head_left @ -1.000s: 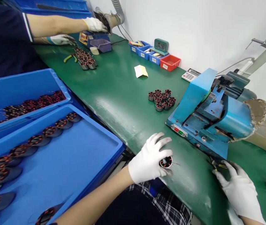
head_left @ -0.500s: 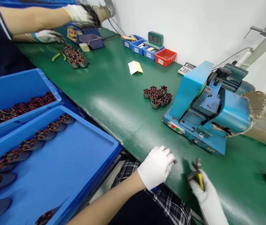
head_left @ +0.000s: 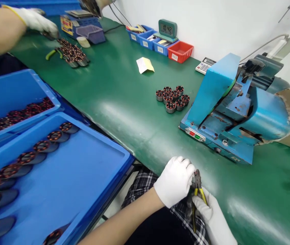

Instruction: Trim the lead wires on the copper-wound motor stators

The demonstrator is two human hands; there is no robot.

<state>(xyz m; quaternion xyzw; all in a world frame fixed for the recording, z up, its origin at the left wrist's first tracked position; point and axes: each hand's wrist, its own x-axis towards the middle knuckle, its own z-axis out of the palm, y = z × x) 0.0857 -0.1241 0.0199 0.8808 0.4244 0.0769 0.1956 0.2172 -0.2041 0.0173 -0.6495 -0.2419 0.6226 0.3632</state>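
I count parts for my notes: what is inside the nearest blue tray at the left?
The nearest blue tray holds a row of round copper-wound parts along its left side. The row runs out of frame, so its full count is hidden.

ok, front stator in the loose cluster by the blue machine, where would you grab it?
Take the front stator by its outer metal ring, fingers on opposite sides, coming from above and from the near edge of the bench. It stands upright with its windings facing up, and others touch it behind, so only the near side is free.
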